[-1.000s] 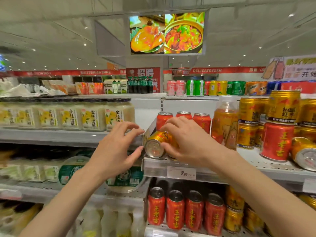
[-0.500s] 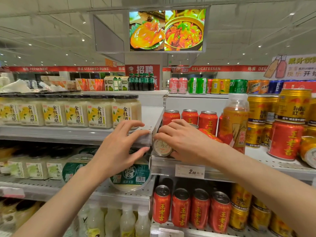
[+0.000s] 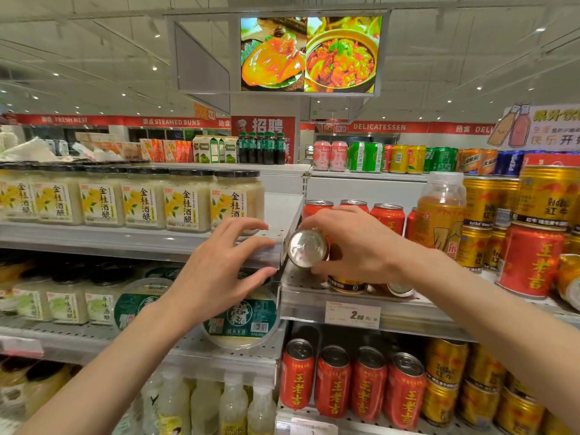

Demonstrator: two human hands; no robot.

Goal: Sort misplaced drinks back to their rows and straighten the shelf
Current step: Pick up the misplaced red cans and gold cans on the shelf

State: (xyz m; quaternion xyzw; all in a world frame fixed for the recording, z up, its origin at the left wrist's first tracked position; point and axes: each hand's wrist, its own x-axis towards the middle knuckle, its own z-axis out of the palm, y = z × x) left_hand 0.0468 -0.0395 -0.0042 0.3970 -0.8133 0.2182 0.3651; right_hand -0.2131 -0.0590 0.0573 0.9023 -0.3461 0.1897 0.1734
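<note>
My right hand (image 3: 354, 246) grips a gold can (image 3: 307, 248) lying on its side, its silver end facing me, just above the front of the perforated metal shelf (image 3: 314, 291). Under the hand stands another gold can (image 3: 346, 283), and a small can end (image 3: 400, 289) lies beside it. A row of red cans (image 3: 387, 216) stands upright behind. My left hand (image 3: 219, 277) hovers to the left with fingers spread, holding nothing, in front of the neighbouring shelf's edge (image 3: 276, 249).
To the right stand an orange juice bottle (image 3: 441, 211), stacked gold cans (image 3: 485, 221) and a big red can (image 3: 530, 259). Rice-wine jars (image 3: 185, 200) fill the left shelf. Red cans (image 3: 332, 381) line the shelf below, under a price tag (image 3: 353, 313).
The gold can has turned in my right hand so its silver end faces me and it sits a little higher. My left hand has stayed spread beside the shelf edge.
</note>
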